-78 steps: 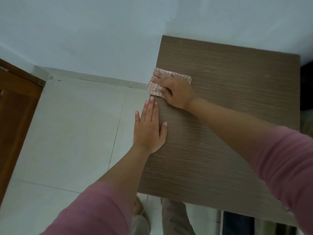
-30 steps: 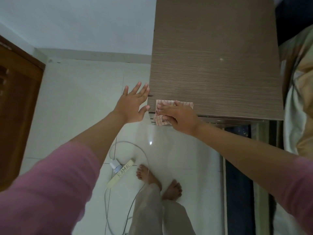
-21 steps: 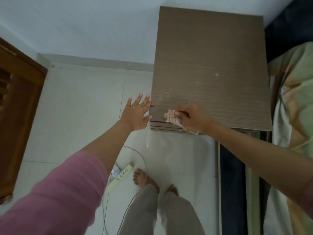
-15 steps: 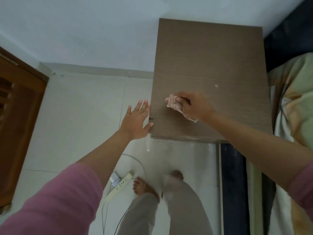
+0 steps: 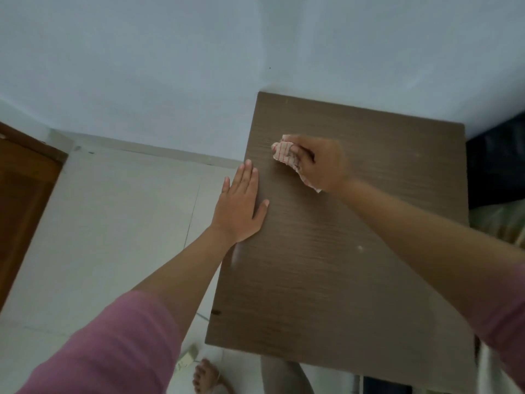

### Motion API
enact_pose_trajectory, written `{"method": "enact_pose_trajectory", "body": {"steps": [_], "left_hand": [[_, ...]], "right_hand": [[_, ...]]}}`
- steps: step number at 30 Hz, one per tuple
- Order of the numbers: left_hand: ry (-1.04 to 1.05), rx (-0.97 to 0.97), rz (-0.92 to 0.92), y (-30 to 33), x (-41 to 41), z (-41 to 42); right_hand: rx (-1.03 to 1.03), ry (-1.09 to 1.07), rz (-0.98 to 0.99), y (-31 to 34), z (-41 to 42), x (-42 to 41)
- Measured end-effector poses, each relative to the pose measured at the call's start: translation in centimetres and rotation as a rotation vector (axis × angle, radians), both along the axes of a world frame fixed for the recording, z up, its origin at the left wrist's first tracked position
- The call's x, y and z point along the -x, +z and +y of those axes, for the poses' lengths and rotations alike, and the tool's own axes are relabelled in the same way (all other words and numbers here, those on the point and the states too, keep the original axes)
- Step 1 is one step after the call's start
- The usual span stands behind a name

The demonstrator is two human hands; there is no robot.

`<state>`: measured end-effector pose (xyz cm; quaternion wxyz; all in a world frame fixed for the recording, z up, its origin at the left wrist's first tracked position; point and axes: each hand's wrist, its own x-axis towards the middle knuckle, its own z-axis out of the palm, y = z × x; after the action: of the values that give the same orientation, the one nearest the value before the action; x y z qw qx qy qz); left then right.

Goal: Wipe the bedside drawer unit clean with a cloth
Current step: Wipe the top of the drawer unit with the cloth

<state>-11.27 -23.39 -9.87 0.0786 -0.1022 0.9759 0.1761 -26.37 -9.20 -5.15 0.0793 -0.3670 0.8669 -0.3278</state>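
The bedside drawer unit [image 5: 335, 274] shows its brown wood-grain top from above, set against the wall. My right hand [image 5: 321, 163] grips a bunched white cloth with red checks [image 5: 284, 151] and holds it against the far left part of the top. The cloth sticks out in front of the fingers and below the palm. My left hand [image 5: 241, 206] lies flat with straight fingers on the top's left edge, near the cloth. A small pale speck [image 5: 360, 247] sits on the top nearer to me.
A pale blue wall [image 5: 199, 66] stands right behind the unit. White tiled floor [image 5: 113, 223] lies to the left, with a brown wooden door [image 5: 22, 194] at the far left. Bedding [image 5: 500, 223] borders the unit on the right. A power strip [image 5: 186, 358] lies by my feet.
My right hand bunched the cloth at the front edge and carried it up to the far left of the top. My left hand came down flat on the left edge.
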Motion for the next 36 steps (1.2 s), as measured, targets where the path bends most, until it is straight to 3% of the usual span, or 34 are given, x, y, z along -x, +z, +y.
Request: {"method": "enact_pose_trajectory", "body": {"steps": [6,11,14,24,36], "left_hand": [[0.050,-0.069,0.061,-0.9,2.2,-0.1],[0.062,-0.117,0.044,-0.8,2.5,-0.3],[0.057,-0.113,0.034,-0.8,2.4,-0.3],[0.099,-0.097,-0.001,-0.8,2.8,-0.4],[0.191,-0.010,0.057,-0.6,1.7,0.2]], "right_hand": [[-0.043,0.021,0.050,-3.3,-2.1,9.3],[-0.073,0.130,0.059,-5.2,-4.9,11.5],[-0.070,0.152,0.097,-5.3,-6.5,11.3],[-0.072,0.245,-0.116,-4.6,-10.0,8.3],[0.033,0.068,-0.061,-5.4,-6.7,0.7]]}}
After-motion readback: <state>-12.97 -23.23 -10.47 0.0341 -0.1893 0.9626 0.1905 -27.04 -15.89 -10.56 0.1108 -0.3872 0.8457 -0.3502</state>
